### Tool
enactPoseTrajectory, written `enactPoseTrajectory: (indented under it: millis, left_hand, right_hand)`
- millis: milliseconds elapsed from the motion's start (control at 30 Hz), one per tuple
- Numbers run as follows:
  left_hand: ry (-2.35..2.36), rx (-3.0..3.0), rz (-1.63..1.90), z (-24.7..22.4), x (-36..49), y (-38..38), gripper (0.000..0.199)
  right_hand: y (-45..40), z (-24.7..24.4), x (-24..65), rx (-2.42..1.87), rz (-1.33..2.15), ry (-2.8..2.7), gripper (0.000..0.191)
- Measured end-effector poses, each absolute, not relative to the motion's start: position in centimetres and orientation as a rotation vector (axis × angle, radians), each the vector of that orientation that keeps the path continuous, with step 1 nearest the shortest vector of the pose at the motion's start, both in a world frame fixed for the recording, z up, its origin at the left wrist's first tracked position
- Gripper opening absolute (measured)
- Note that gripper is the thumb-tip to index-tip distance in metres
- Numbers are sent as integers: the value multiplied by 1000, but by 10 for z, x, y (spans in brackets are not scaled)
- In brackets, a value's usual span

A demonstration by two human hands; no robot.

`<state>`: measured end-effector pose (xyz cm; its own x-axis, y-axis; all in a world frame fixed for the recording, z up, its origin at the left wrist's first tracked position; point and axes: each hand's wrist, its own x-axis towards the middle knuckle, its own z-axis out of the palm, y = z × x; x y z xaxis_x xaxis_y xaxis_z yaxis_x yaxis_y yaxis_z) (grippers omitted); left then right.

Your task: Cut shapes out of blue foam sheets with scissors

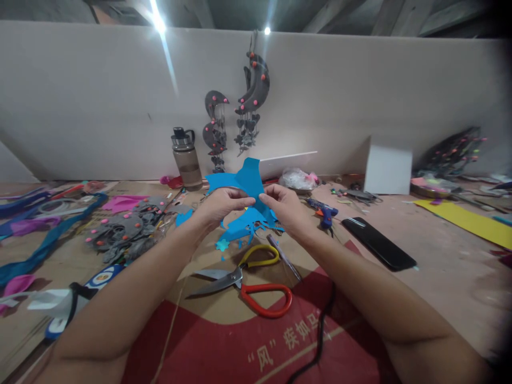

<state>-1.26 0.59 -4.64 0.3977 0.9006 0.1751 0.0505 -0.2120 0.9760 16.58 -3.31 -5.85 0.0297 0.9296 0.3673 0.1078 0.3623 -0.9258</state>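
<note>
Scissors are lying on cardboard, before scraps. Phone is lying right of scissors. Bottle is standing behind, left of hanging ornaments.

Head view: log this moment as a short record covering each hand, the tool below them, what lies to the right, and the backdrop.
left hand: left hand pinches the blue sheet
right hand: right hand pinches the same sheet
tool: yellow-and-red-handled scissors, lying open, not held
beside tool: pen
right side: glue gun, black phone
backdrop: bottle standing before a pale wall
</note>
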Motion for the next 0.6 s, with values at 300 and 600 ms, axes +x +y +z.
enactPoseTrajectory:
  millis: [300,600]
  left_hand:
    - [1010,1477,1043,-42,-5,-4,32]
    - [902,1330,1105,-50,-4,5,39]
  right_hand:
    - [-35,-56,165,-1029,760,-1490,24]
    - [-32,-59,164,-957,935,-1379,32]
